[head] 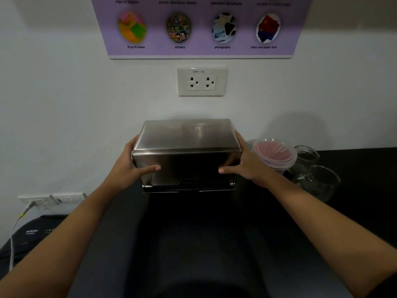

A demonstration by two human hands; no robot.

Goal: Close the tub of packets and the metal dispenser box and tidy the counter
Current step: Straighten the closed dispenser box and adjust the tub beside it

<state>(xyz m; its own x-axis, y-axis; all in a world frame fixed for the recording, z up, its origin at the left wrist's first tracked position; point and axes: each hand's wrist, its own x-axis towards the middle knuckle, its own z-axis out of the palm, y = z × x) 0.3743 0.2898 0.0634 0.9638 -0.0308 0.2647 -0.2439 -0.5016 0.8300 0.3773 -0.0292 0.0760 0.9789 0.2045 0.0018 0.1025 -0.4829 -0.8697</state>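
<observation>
A shiny metal dispenser box (pixel 187 147) stands on the dark counter against the white wall, its lid down. My left hand (pixel 129 164) grips its left side, thumb across the front face. My right hand (pixel 245 164) grips its right side the same way. Just right of the box sits a clear plastic tub of pink packets (pixel 274 152) with a clear lid on top; my right hand partly hides its left edge.
Clear plastic cups (pixel 315 175) stand right of the tub. The black counter (pixel 214 233) stretches toward me. A black machine (pixel 32 233) with a white cable sits lower left. A wall socket (pixel 202 82) and a purple poster (pixel 199 29) are above the box.
</observation>
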